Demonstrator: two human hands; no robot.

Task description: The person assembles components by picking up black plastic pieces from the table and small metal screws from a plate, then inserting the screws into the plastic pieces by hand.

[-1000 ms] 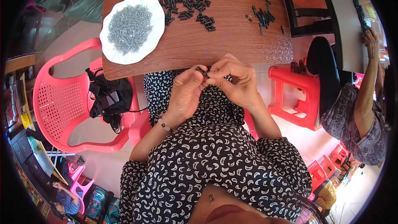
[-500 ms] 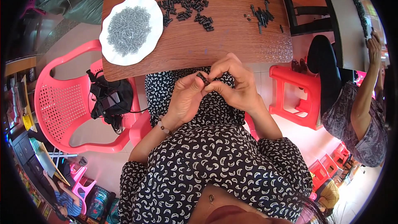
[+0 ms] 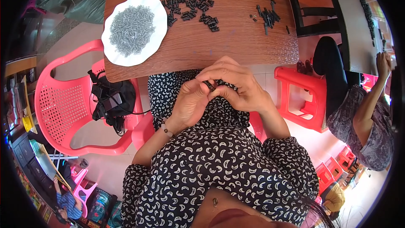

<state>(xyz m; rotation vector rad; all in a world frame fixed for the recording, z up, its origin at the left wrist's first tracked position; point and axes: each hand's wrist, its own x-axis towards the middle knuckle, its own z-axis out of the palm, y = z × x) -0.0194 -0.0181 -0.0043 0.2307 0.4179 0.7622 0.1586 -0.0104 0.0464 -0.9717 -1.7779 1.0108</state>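
Above my lap, just off the table's near edge, both hands meet around a small black part [image 3: 209, 85]. My left hand [image 3: 187, 103] pinches it between thumb and fingers. My right hand [image 3: 240, 85] curls over it from the other side, its thumb and fingertips close against the part. Whether the right fingers hold a second tiny piece cannot be made out. Similar small black cylindrical parts [image 3: 196, 1] lie loosely heaped at the back of the brown table [image 3: 181, 50]. A white scalloped plate [image 3: 156, 38] at the left holds a pile of tiny silvery-grey coil-like pieces [image 3: 132, 29].
Several longer black rods [image 3: 269, 17] lie at the table's right. A pink chair [image 3: 55, 101] with a black bag [image 3: 122, 109] stands left, a red stool [image 3: 295, 97] right. At a side table [image 3: 358, 25], a co-worker's hand [image 3: 384, 62] works beside a row of black pieces.
My right hand's fingers have shifted left and bent lower over the black part. My left hand stays nearly in place. The co-worker's hand has moved slightly nearer.
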